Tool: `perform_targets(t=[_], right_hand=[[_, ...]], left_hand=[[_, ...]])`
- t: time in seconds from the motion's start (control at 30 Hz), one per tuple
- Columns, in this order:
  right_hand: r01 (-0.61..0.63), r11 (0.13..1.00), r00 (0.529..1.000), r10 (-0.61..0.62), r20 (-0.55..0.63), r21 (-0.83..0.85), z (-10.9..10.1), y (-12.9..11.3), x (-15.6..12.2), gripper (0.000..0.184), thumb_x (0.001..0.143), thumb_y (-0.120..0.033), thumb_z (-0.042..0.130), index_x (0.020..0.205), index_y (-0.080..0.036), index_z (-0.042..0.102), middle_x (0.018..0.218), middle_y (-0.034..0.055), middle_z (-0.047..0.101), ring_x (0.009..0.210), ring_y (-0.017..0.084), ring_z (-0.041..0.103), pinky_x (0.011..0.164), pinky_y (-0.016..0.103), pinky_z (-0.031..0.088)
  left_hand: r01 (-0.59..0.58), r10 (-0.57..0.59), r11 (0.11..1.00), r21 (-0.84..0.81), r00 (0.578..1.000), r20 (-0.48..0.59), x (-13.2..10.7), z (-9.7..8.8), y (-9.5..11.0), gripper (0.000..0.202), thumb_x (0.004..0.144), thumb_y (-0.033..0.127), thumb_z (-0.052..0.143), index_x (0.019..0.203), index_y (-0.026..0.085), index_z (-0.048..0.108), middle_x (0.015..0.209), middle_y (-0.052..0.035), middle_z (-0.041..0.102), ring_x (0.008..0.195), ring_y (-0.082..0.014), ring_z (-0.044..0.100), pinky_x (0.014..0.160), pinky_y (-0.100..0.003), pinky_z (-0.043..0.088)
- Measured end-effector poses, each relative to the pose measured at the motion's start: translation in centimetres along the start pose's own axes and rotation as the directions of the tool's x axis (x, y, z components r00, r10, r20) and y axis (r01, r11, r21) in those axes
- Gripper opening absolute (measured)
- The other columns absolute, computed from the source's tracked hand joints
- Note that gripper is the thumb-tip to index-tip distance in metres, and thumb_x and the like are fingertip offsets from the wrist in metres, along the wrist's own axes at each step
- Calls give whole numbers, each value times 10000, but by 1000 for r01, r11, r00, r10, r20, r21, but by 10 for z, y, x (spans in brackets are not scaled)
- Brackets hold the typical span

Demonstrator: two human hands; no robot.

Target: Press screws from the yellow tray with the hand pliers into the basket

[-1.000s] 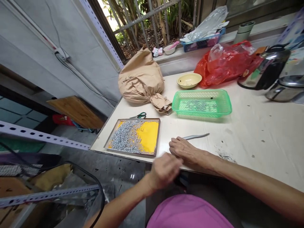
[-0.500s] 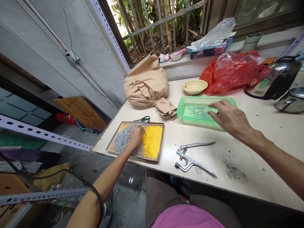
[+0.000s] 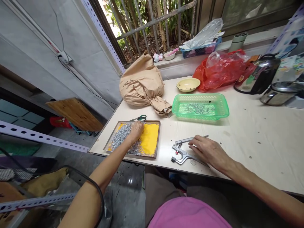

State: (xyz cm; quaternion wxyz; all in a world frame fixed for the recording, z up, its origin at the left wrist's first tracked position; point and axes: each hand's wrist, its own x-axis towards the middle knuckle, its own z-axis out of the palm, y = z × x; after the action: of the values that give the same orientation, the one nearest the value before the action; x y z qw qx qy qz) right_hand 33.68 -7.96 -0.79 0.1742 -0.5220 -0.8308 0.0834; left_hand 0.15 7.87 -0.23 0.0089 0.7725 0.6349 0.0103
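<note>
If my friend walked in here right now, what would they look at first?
Probably the bright red plastic bag at the back of the table. Next might be the pile of small shiny metal pieces in the yellow-bottomed tray at the table's near left, and the see-through green basket in front of the bag. Silver pliers lie right of the tray.

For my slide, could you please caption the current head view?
Left hand among slender metal pieces in a shallow tray; right hand at spring-loaded pliers.
</note>
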Motion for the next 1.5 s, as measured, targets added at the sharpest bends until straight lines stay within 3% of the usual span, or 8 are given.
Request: perform_targets(t=[0.1, 0.17, 0.3, 0.43, 0.8, 1.1, 1.33, 1.5], right_hand=[[-26, 998, 999, 23, 39, 63, 3, -4, -18, 260, 959, -248, 375, 937, -212, 631, 914, 50, 608, 814, 165, 596, 731, 287, 453], [-50, 995, 996, 43, 77, 89, 4, -6, -29, 243, 958, -262, 390, 954, -208, 627, 923, 54, 601, 815, 164, 591, 720, 280, 452], [-85, 994, 980, 70, 187, 69, 6, -9, -41, 193, 937, -283, 452, 991, -198, 617, 930, 57, 584, 815, 165, 575, 693, 267, 427], [-122, 992, 964, 124, 236, -26, 12, -8, -42, 204, 949, -239, 425, 988, -193, 621, 912, 56, 590, 824, 173, 570, 657, 271, 379], [-136, 985, 963, 156, 221, -105, 13, 3, -40, 223, 957, -182, 389, 966, -189, 612, 902, 47, 592, 774, 161, 552, 611, 281, 298], [-150, 983, 959, 170, 225, -102, 11, 1, -40, 235, 952, -167, 380, 982, -188, 612, 922, 55, 596, 783, 163, 546, 611, 281, 309], [-108, 990, 972, 124, 197, -91, 6, 9, -37, 222, 931, -326, 466, 1036, -203, 618, 1063, 91, 598, 942, 218, 541, 769, 324, 396], [-73, 991, 980, 92, 178, -111, 3, 25, -17, 787, 713, -575, 679, 1340, -157, 455, 1450, 200, 341, 1335, 376, 256, 1026, 508, 271]], left_hand=[[31, -33, 997, -69, 999, -25, -8, -9, 10, 213, 811, 145, 440, 735, 107, 636, 779, -116, 641, 790, -205, 574, 709, -298, 419], [75, -80, 953, -292, 997, -5, -23, -15, 24, 226, 809, 232, 462, 712, 123, 635, 693, -66, 632, 667, -165, 581, 627, -264, 421], [257, -22, 591, -765, 953, 304, -68, -15, 73, 253, 728, 395, 598, 708, 143, 613, 594, -7, 590, 473, -92, 506, 471, -208, 392], [446, 104, 461, -767, 832, 545, -101, -4, 119, 269, 700, 413, 645, 720, 150, 593, 523, 44, 514, 371, -48, 379, 367, -180, 271], [471, 155, 523, -710, 767, 623, -99, 22, 139, 260, 700, 404, 639, 711, 148, 594, 451, 72, 446, 343, -44, 325, 363, -194, 193], [305, 310, 688, -658, 697, 647, -84, 13, 138, 271, 729, 406, 566, 597, 177, 504, 421, 65, 462, 347, -59, 366, 371, -193, 240], [390, 248, 692, -608, 661, 708, -82, 12, 145, 239, 698, 373, 589, 600, 176, 497, 420, 63, 484, 339, -64, 405, 365, -185, 273], [446, 194, 672, -591, 664, 722, -85, 12, 147, 226, 716, 343, 597, 611, 171, 495, 436, 54, 513, 339, -65, 445, 360, -174, 293]])
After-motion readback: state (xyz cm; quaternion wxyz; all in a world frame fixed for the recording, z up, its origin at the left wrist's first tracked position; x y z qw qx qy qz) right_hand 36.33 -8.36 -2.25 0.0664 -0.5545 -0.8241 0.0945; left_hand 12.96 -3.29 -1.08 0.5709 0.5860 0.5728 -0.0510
